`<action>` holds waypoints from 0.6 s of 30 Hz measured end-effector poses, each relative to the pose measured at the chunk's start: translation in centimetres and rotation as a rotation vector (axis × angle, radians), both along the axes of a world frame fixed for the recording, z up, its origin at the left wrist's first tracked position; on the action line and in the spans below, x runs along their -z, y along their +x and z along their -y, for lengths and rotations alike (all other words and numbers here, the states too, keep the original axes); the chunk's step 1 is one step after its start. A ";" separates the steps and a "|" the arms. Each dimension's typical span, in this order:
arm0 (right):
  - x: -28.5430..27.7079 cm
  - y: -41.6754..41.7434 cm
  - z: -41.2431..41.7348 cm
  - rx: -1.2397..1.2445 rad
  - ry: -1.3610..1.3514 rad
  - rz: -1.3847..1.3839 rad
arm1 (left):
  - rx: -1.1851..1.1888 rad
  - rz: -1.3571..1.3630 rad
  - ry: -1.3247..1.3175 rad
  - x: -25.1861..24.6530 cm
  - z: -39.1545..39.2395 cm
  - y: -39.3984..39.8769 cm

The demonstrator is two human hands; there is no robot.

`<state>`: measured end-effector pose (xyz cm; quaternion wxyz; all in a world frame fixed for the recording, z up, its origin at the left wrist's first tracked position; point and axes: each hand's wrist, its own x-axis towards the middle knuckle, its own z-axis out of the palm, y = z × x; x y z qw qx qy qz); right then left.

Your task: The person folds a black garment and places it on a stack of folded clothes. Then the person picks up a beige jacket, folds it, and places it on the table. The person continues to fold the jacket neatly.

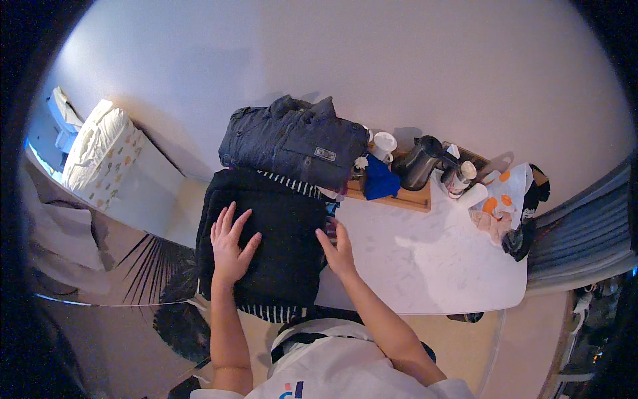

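Note:
A folded black garment [284, 224] lies on top of a stack of clothes at the table's left end. Black-and-white striped fabric [271, 313] shows below its near edge. My left hand [233, 244] rests flat on the black cloth with fingers spread. At its right edge, my right hand [340, 249] has thumb and fingers apart, the thumb touching the cloth. Behind, against the wall, a folded dark grey jacket [294, 142] with a small patch sits on more striped fabric. What lies beneath the stack is mostly hidden.
On the white table [398, 259] stand a wooden tray [418, 200], a dark kettle [421, 162], a white mug [384, 144] and a blue cloth [381, 178]. An orange-dotted plastic bag [503, 192] sits farther right, by a grey curtain [588, 229]. A dark dried palm leaf [174, 272] is at left.

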<state>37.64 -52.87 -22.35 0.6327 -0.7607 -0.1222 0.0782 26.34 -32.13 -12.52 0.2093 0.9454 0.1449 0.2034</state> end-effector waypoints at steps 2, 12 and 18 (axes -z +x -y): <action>-0.8 -0.6 0.9 -0.089 0.054 -0.118 | -0.004 0.024 -0.010 0.1 -0.3 0.0; -1.0 -3.2 0.8 -0.187 0.212 -0.317 | 0.011 0.112 -0.070 1.1 -0.8 0.0; -2.5 -3.6 -0.4 -0.102 0.354 -0.266 | 0.008 0.123 -0.037 1.0 -0.9 -0.1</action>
